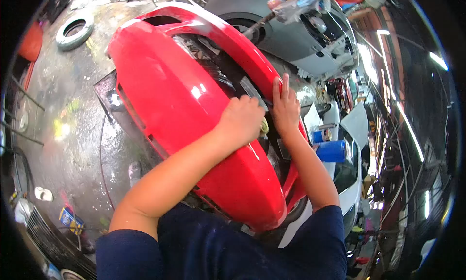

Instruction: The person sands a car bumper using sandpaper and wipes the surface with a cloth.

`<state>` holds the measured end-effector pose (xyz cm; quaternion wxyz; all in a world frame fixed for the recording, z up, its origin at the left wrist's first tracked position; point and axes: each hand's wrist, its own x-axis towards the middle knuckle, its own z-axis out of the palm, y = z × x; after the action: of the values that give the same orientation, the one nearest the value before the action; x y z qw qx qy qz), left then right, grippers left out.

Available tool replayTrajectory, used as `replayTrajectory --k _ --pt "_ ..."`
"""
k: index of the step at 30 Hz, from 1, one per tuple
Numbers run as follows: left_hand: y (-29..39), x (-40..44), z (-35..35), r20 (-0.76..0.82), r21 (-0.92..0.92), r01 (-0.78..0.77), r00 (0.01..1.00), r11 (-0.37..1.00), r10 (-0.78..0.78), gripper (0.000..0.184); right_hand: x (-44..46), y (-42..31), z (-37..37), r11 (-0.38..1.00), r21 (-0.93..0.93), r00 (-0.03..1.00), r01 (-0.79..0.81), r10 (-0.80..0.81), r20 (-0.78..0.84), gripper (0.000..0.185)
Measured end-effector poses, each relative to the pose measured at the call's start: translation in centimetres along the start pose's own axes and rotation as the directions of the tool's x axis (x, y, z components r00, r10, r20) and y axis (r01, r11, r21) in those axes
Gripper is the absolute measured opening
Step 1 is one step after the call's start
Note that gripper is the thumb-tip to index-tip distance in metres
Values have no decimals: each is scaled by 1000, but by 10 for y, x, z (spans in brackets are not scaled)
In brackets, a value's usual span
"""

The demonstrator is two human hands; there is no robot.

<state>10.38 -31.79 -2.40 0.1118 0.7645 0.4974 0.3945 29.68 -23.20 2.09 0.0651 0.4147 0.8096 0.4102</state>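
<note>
A glossy red car bumper (pixel 170 90) lies in front of me, with a large opening between its broad panel and a narrower curved bar (pixel 242 47). My left hand (pixel 244 117) is closed in a fist at the inner edge of the broad panel. A small yellowish pad (pixel 264 127), perhaps a sponge or folded cloth, shows beneath that hand, mostly hidden by it. On the narrow bar rests my right hand (pixel 285 105), its visible fingers stretched out along the red surface. Whitish, dull patches mark the bar's far end.
Beyond the bumper stands a grey car (pixel 291 42) with its front parts exposed. Blue cylinders (pixel 331 151) sit near a white car (pixel 347 178) at right. A tyre (pixel 74 31) lies on the wet-looking floor (pixel 73 100). A dark grille (pixel 53 236) is at lower left.
</note>
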Motion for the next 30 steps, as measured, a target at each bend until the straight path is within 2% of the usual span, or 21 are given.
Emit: replayTrajectory --k 3,4,7,8,11,14,17,18,19,21,25,30 --pt "5 -2 -1 -4 10 -10 1000 1000 10 19 -79 28 2 994 53 988 -92 85 129 116" --pt "4 0 1 9 13 3 1000 1000 -3 21 -97 35 5 995 27 989 -96 93 112 119" --pt "5 0 4 18 83 4 1000 997 -5 24 -106 42 -6 971 192 990 -142 135 45 112" --pt "5 0 5 7 70 -6 1000 998 5 24 -95 38 -8 979 177 995 -100 102 -2 99" --pt "3 0 2 0 42 -22 1000 999 22 23 -23 15 -1 991 130 995 -13 26 -100 84" --pt "1 0 0 10 31 -37 999 999 37 22 49 -15 14 993 -101 981 67 -84 -174 76" --pt "-1 0 6 24 58 -7 1000 998 5 17 113 -40 17 980 -125 950 153 -181 -255 76" --pt "-1 0 6 51 61 -8 999 998 5 17 133 -47 21 974 -147 942 174 -208 -265 77" --pt "-1 1 2 75 65 -11 997 998 6 17 153 -57 21 970 -165 948 177 -213 -235 105" --pt "0 1 -4 117 66 14 993 998 -22 18 184 -76 22 969 -170 966 179 -206 -155 119" --pt "-2 -1 -3 107 60 23 994 998 -30 20 189 -87 22 989 -108 992 104 -111 -64 120" --pt "-1 3 5 34 31 8 999 999 -9 21 95 -41 0 999 21 999 -33 33 -24 116"
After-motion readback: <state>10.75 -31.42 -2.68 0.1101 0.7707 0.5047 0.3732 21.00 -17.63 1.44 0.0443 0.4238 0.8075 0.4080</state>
